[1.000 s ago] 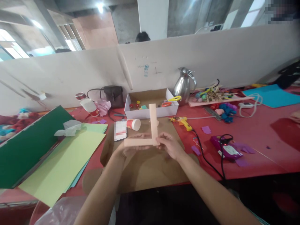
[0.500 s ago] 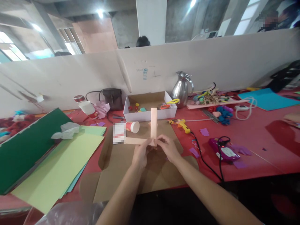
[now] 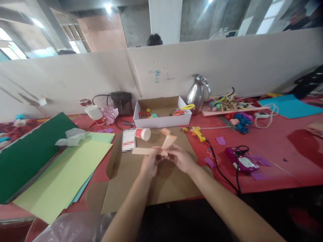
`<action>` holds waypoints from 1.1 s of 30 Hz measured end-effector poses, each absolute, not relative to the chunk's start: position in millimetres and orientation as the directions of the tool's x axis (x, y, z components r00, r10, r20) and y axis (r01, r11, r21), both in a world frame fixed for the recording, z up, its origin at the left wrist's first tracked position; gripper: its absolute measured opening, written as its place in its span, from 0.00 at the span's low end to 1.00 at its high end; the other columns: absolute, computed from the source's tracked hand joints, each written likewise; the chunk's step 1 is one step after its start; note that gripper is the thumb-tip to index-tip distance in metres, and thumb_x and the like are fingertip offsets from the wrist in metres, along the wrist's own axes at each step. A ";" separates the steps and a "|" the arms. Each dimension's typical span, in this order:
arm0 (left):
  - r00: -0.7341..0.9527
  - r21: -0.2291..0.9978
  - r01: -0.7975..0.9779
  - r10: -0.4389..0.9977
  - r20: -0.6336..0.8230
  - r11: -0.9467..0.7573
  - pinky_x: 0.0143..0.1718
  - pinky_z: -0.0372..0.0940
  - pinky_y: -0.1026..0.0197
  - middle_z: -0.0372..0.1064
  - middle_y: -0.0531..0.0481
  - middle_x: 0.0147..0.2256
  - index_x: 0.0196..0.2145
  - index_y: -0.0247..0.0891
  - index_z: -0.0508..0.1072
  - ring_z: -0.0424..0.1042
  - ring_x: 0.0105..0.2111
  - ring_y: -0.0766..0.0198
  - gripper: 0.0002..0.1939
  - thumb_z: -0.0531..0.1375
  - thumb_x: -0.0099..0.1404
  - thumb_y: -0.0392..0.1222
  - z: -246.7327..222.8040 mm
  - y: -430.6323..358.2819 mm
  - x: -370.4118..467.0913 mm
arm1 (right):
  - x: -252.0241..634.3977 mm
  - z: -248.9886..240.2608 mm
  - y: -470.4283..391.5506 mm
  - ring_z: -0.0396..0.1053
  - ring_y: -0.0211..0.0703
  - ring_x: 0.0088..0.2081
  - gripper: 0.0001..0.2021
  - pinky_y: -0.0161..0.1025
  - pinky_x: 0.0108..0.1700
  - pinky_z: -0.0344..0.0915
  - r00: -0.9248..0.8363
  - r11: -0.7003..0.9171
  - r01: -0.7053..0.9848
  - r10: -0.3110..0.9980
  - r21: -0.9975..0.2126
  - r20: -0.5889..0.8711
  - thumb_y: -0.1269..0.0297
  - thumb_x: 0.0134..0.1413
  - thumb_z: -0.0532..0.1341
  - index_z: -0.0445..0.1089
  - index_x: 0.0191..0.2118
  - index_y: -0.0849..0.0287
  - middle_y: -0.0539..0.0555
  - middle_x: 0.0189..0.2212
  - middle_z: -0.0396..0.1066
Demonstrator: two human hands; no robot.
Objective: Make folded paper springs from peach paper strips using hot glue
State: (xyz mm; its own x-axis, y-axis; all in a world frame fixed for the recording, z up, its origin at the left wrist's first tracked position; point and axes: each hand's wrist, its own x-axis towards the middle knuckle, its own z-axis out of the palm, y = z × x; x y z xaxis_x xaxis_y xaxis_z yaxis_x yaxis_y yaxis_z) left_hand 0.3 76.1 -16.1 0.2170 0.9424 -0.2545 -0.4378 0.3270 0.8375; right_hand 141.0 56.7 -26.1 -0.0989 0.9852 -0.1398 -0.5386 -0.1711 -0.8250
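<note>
Two peach paper strips (image 3: pixel 142 151) meet between my hands, over a flattened brown cardboard sheet (image 3: pixel 126 181). One strip runs out to the left; the other slants up and to the right, bent over. My left hand (image 3: pixel 150 162) is closed on the strips from the left, thumb on top. From the right, my right hand (image 3: pixel 181 158) pinches them near the crossing, its fingertips close to the left ones. Just beyond lies a zigzag-folded peach paper piece (image 3: pixel 165 131). A paper cup (image 3: pixel 143 134) rests on its side beside a blurred-out white packet (image 3: pixel 128 140).
Behind stands a white box (image 3: pixel 163 121) with scissors (image 3: pixel 179 112) inside, next to a steel jug (image 3: pixel 198 92). To the right are a yellow glue gun (image 3: pixel 199 134) and a purple power socket (image 3: pixel 241 161) with black cords. Yellow-green paper sheets (image 3: pixel 68 171) lie left.
The upright strip has been bent down and now slants to the right, uncovering the zigzag piece behind it. My right hand has shifted slightly, with its fingers further under the strips.
</note>
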 end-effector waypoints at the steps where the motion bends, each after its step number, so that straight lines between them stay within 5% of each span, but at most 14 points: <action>1: 0.220 0.838 -0.440 0.944 -0.246 0.321 0.29 0.64 0.67 0.70 0.53 0.25 0.30 0.35 0.71 0.69 0.24 0.70 0.10 0.66 0.48 0.37 -16.3 76.1 0.2 | 141.1 -26.6 57.1 0.67 0.33 0.27 0.12 0.33 0.32 0.66 -0.101 -0.170 -0.543 0.985 -0.822 -0.138 0.63 0.38 0.70 0.71 0.32 0.56 0.47 0.29 0.71; 10: 0.181 0.871 -0.393 0.954 -0.239 0.294 0.30 0.64 0.65 0.72 0.51 0.27 0.30 0.36 0.72 0.71 0.28 0.65 0.09 0.65 0.49 0.38 -14.4 73.0 0.6 | 142.1 -29.5 57.1 0.67 0.37 0.28 0.06 0.35 0.33 0.67 -0.053 -0.107 -0.500 0.994 -0.859 -0.093 0.60 0.44 0.64 0.74 0.29 0.56 0.50 0.26 0.71; 16: 0.235 0.857 -0.423 0.949 -0.208 0.293 0.31 0.64 0.64 0.72 0.50 0.26 0.29 0.34 0.74 0.71 0.26 0.65 0.10 0.63 0.53 0.45 -10.7 71.4 -1.6 | 141.8 -28.3 53.2 0.66 0.37 0.30 0.09 0.35 0.35 0.63 -0.019 0.000 -0.318 1.000 -0.948 0.006 0.58 0.43 0.68 0.72 0.30 0.55 0.47 0.27 0.69; 21: 0.292 0.874 -0.412 0.946 -0.140 0.257 0.34 0.66 0.63 0.75 0.47 0.30 0.34 0.33 0.75 0.74 0.30 0.62 0.14 0.69 0.48 0.38 -15.3 70.8 -2.6 | 143.6 -25.3 51.8 0.65 0.37 0.31 0.10 0.35 0.36 0.62 0.024 0.042 -0.291 0.999 -0.956 0.037 0.60 0.42 0.69 0.70 0.31 0.55 0.46 0.27 0.68; 27: 0.339 0.924 -0.243 0.919 -0.204 0.294 0.36 0.67 0.58 0.77 0.42 0.33 0.36 0.32 0.77 0.75 0.31 0.56 0.16 0.69 0.47 0.39 -16.3 76.2 -12.3 | 148.3 -26.7 54.6 0.66 0.36 0.26 0.11 0.34 0.30 0.63 -0.017 -0.030 -0.277 1.000 -0.960 -0.026 0.60 0.42 0.68 0.67 0.32 0.55 0.45 0.25 0.68; 33: 0.589 0.979 0.121 0.783 -0.202 0.161 0.35 0.66 0.59 0.76 0.42 0.33 0.32 0.33 0.78 0.75 0.32 0.56 0.11 0.68 0.46 0.35 10.5 97.6 -29.2 | 151.5 -24.8 53.6 0.66 0.34 0.21 0.09 0.32 0.24 0.59 -0.210 -0.131 -0.138 0.972 -0.982 -0.100 0.61 0.44 0.65 0.70 0.33 0.57 0.46 0.21 0.70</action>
State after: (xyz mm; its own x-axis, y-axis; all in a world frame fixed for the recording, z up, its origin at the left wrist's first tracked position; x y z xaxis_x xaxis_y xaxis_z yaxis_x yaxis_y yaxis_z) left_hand -29.2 97.6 10.5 0.5891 0.7826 -0.2015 0.1206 0.1615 0.9795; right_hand 151.5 53.6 -24.8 -0.2103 0.9725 -0.1002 -0.1383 -0.1311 -0.9817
